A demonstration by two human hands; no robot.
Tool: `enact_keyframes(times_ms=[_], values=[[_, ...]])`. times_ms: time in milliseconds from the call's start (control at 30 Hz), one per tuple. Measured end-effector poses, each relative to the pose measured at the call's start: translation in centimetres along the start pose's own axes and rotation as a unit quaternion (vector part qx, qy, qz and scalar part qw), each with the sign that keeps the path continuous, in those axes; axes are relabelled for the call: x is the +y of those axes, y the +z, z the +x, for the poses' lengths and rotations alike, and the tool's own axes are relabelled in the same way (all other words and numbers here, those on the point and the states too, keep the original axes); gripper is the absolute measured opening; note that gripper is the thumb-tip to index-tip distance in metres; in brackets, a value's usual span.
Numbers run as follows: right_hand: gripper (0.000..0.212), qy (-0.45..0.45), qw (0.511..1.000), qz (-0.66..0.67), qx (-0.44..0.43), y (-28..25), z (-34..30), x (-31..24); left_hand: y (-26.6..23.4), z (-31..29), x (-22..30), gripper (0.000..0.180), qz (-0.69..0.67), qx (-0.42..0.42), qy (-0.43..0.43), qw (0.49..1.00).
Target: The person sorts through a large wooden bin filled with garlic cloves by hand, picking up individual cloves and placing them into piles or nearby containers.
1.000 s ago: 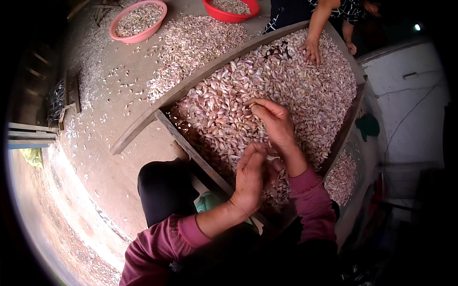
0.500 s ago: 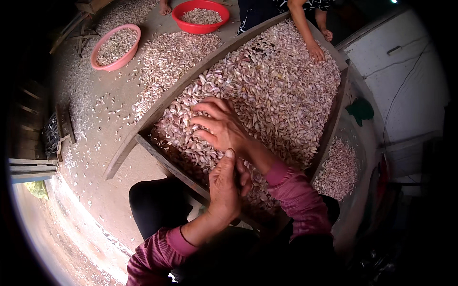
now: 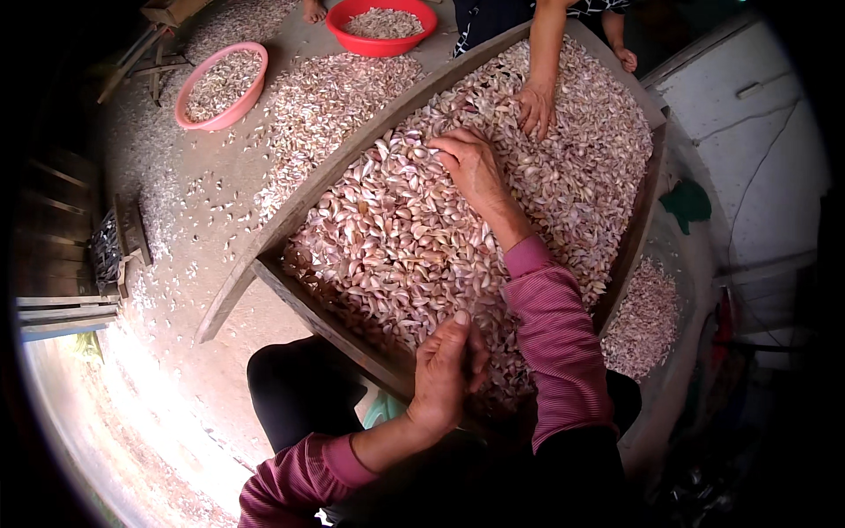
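Note:
Garlic cloves (image 3: 396, 238), pinkish-white and loose, are heaped in a wooden tray (image 3: 326, 324) in front of me. My right hand (image 3: 478, 176) reaches across to the middle of the heap, its fingers apart and slightly bent over the cloves. Close to the tray's near edge is my left hand (image 3: 443, 374), curled closed with the thumb up. Whatever its fingers may hold is hidden. Beyond my right hand, a co-worker's hand (image 3: 536, 107) touches cloves at the far side of the tray.
A pink basin (image 3: 255, 99) and a red basin (image 3: 380, 48), both holding cloves, stand on the floor at the far left. Cloves lie spread beside them, and another pile (image 3: 642, 312) sits right of the tray. Wooden crates (image 3: 66, 238) are at the left.
My right hand has moved forward and right over the cloves, away from my left hand. The left stays closed near the tray's edge. The co-worker's hand has come nearer and leftward.

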State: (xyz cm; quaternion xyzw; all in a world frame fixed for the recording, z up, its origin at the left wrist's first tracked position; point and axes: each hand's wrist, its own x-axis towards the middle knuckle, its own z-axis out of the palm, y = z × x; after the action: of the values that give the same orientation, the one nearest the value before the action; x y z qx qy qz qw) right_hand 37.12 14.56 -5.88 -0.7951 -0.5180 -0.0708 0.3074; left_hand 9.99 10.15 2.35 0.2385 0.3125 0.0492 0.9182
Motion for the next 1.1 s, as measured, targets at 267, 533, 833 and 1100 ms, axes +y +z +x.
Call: enact_keyframes(times_ms=[267,533,833,1100], values=[[0.015,0.24,0.937,0.241,0.081,0.0,-1.5,1.1,-0.1,0.7,-0.1,0.041,-0.001,0.01,-0.011,1.0],[0.015,0.068,0.934,0.293,-0.193,-10.2,-7.2,-12.1,-0.3,1.2,2.1,0.052,-0.06,0.078,0.032,0.995],[0.01,-0.08,0.989,0.11,-0.066,0.0,-3.1,-9.6,0.1,0.8,1.3,0.033,-0.023,0.037,0.018,0.999],[0.014,0.116,0.975,0.173,0.076,-1.2,-3.2,-5.0,0.5,0.3,0.9,0.028,-0.016,0.017,0.005,1.0]])
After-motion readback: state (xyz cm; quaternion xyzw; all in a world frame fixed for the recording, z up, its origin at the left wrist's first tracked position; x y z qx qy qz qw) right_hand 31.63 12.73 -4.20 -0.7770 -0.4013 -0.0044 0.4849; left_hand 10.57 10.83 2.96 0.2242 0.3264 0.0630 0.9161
